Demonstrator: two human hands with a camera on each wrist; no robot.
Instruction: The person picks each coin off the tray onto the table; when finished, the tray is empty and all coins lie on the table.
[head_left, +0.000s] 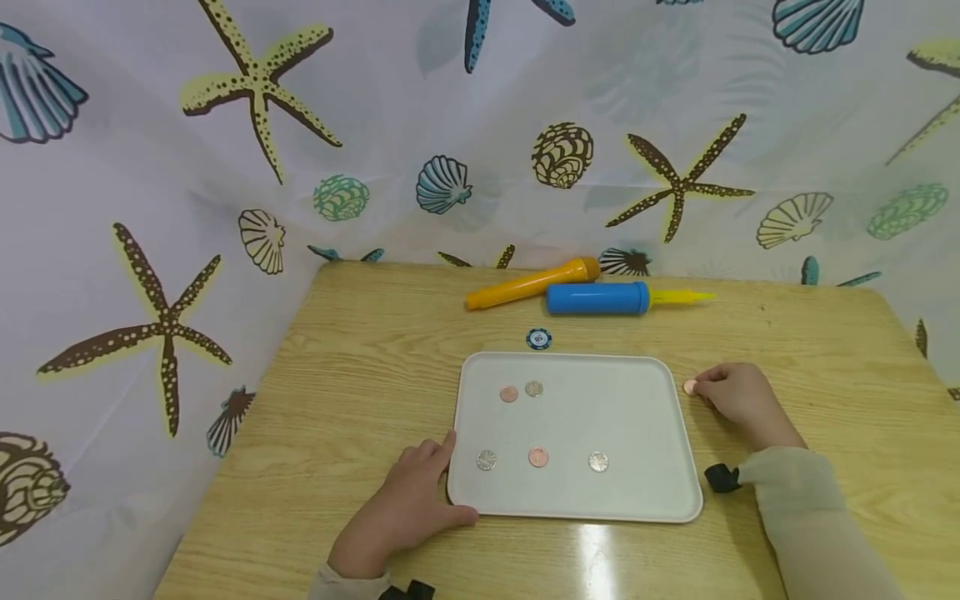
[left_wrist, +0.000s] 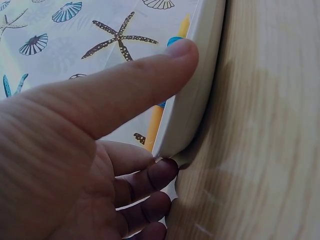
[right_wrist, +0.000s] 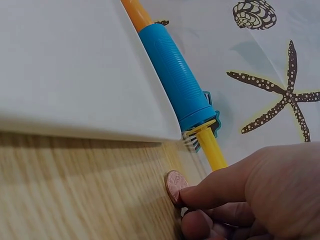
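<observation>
Right hand (head_left: 744,404) pinches the copper coin (right_wrist: 175,186), the tray (head_left: 637,417) just off at nine o'clock! Left hand (head_left: 414,500), thumb and fingers spread, touches the tray's eight-o'clock corner.

"What sort of place is this?"

"A screened-off table corner: pale sheeting (head_left: 495,108) printed with starfish (head_left: 167,328) and shells (head_left: 442,185) hangs behind and to the left of a wood-grain worktop (head_left: 360,375)."

"A home, perhaps?"

"I can't tell; the sheeting hides the room, though its seaside print looks domestic."
</observation>
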